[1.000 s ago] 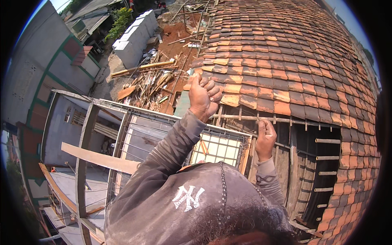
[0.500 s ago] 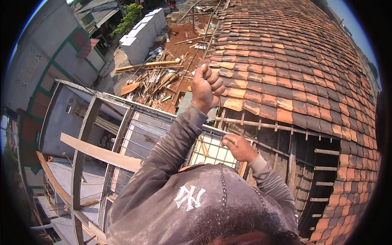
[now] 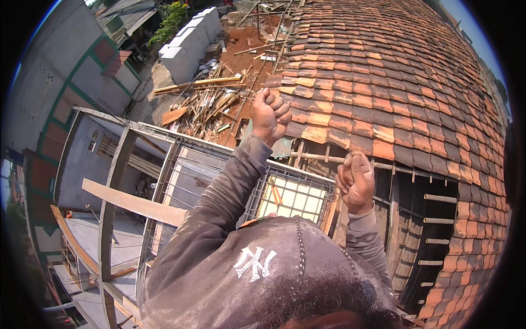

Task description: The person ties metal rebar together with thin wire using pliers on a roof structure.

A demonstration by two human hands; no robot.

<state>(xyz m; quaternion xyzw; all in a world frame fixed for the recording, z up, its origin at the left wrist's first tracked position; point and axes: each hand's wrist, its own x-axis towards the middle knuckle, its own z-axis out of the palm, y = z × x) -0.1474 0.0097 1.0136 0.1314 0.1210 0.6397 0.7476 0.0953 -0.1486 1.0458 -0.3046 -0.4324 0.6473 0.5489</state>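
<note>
My left hand [image 3: 270, 116] is raised in a closed fist in front of me, beside the lower left edge of the tiled roof [image 3: 378, 98]. My right hand [image 3: 356, 181] is also closed, thumb against the fingers, held up over the open gap under the roof tiles. Whatever either fist grips is hidden or too thin to make out. Below and between my hands lies a steel bar grid [image 3: 293, 189] above a pale yellow panel [image 3: 297, 204]. A slim orange object [image 3: 275, 192], its kind unclear, shows among the bars.
A long flat board [image 3: 134, 202] crosses concrete beams [image 3: 113, 164] on the left, with a drop to rooms below. A scrap wood pile [image 3: 203, 107] and a white block wall [image 3: 189, 44] are farther off. On the right, batten ends [image 3: 440, 220] jut over a dark opening.
My right hand has risen and moved right, turning more upright, away from the grid. My left fist has shifted slightly left and stays closed.
</note>
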